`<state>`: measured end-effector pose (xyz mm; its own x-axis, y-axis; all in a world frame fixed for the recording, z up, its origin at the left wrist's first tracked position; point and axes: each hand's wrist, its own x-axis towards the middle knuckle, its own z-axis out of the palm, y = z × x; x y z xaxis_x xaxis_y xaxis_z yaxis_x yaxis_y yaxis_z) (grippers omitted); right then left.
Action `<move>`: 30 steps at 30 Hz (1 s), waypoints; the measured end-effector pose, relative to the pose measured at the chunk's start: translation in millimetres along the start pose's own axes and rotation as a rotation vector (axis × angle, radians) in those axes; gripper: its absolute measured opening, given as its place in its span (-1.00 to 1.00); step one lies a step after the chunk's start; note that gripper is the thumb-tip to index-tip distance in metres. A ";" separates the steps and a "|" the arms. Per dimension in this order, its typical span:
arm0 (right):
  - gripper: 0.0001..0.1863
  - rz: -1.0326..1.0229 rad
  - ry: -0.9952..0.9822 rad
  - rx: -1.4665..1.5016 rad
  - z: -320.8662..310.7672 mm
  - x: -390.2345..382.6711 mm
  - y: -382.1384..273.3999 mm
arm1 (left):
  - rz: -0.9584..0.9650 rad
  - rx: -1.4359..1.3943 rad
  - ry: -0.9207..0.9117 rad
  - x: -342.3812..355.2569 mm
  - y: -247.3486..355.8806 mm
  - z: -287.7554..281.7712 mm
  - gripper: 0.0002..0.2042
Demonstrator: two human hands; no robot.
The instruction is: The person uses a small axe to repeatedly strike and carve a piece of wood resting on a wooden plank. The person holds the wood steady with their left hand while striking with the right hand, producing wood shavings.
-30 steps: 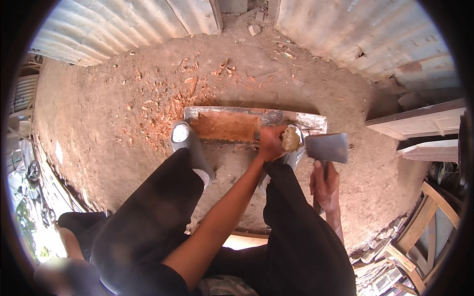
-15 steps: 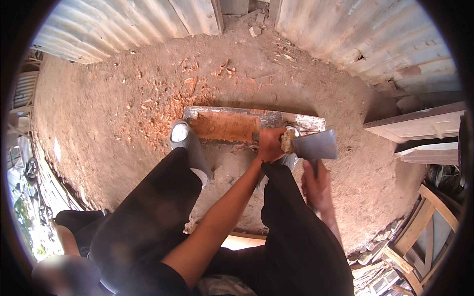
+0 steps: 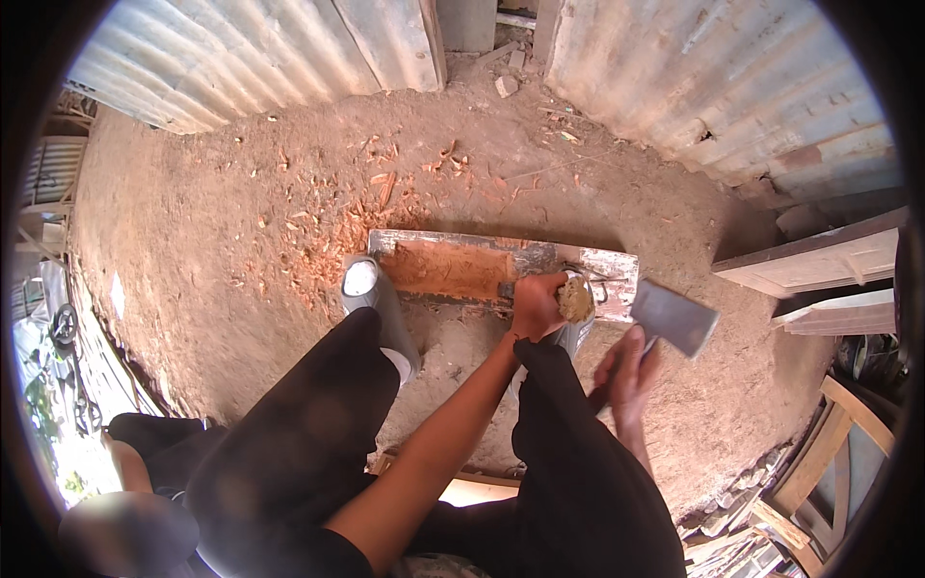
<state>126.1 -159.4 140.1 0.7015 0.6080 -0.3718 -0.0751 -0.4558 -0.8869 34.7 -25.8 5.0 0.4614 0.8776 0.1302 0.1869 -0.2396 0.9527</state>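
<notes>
A long wooden plank (image 3: 568, 258) with worn dark and white paint lies on the ground, a reddish hollow (image 3: 448, 268) cut into its left part. My left hand (image 3: 538, 303) is closed around a chisel (image 3: 576, 301), whose frayed, pale handle end sticks out to the right. The chisel's dark blade slants left to the right end of the hollow; its tip is hard to make out. To the right, my right hand (image 3: 628, 374) grips a hatchet (image 3: 674, 316) with a broad, flat metal head, held apart from the chisel. My grey shoes (image 3: 371, 289) are against the plank.
Reddish wood chips (image 3: 332, 226) lie scattered on the dirt floor (image 3: 193, 250). Corrugated metal sheets (image 3: 260, 58) stand at the back. Panelled wood (image 3: 819, 255) and a wooden frame (image 3: 819, 453) are at right. Another person's arm (image 3: 130, 467) shows at lower left.
My right hand has swung the hatchet away from the chisel's handle end, to the right, and its head has turned. My left hand keeps the chisel at the plank. The view has shifted slightly.
</notes>
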 end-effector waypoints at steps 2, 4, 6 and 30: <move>-0.60 0.027 -0.238 -0.349 8.1 1.3 -4.9 | 0.019 0.031 0.015 -1.2 -6.5 -2.7 -0.75; -0.65 0.126 -0.337 -0.215 -0.6 3.7 -23.6 | 0.024 0.067 0.014 -2.6 -13.5 -7.5 -0.72; -0.67 0.077 -0.242 -0.157 2.6 1.9 -38.3 | 0.013 0.113 0.000 -3.6 -20.7 -13.3 -0.66; -0.68 0.038 -0.086 -0.035 20.7 -12.8 -6.6 | -0.031 0.021 0.034 1.2 -5.1 2.9 -0.72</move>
<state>103.0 -150.7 145.0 0.6351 0.6425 -0.4288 -0.0751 -0.5011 -0.8621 36.8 -24.7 -0.5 0.4255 0.8982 0.1102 0.2187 -0.2203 0.9506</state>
